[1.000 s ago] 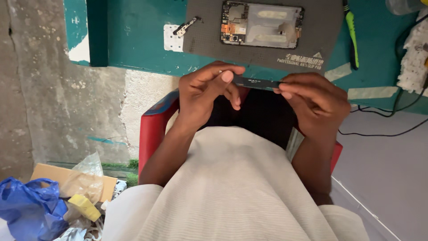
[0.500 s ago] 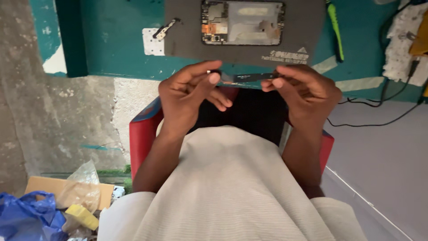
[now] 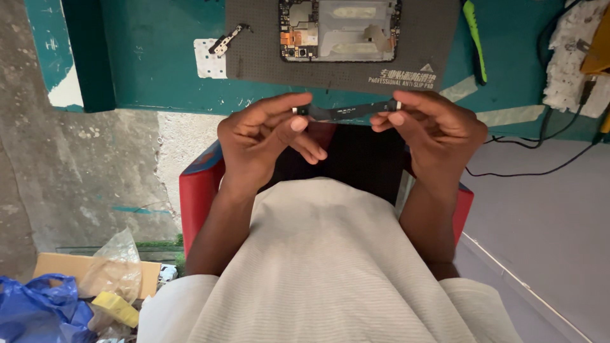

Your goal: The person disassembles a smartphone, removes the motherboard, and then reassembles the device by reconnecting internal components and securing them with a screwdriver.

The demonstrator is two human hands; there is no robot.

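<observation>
Teal bench point(image 3: 159, 57) w/ dark mat point(image 3: 254, 63) sits just beyond both hands. Left hand point(image 3: 264, 143) & right hand point(image 3: 432, 130) each pinch one end of a dark flex cable point(image 3: 346, 112), stretched btwn them above the lap.

Dark grey flex cable point(image 3: 348, 112) with silvery ends. Charcoal dotted mat point(image 3: 267, 60) on teal bench top point(image 3: 159, 57). Opened phone point(image 3: 340, 30) shows black board, orange bits, silver plates. Green-handled tool point(image 3: 474, 39). Red chair point(image 3: 198, 197). Off-white ribbed garment point(image 3: 330, 273). Blue plastic bag point(image 3: 38, 311), yellow scrap point(image 3: 114, 308), brown cardboard point(image 3: 63, 267).
</observation>
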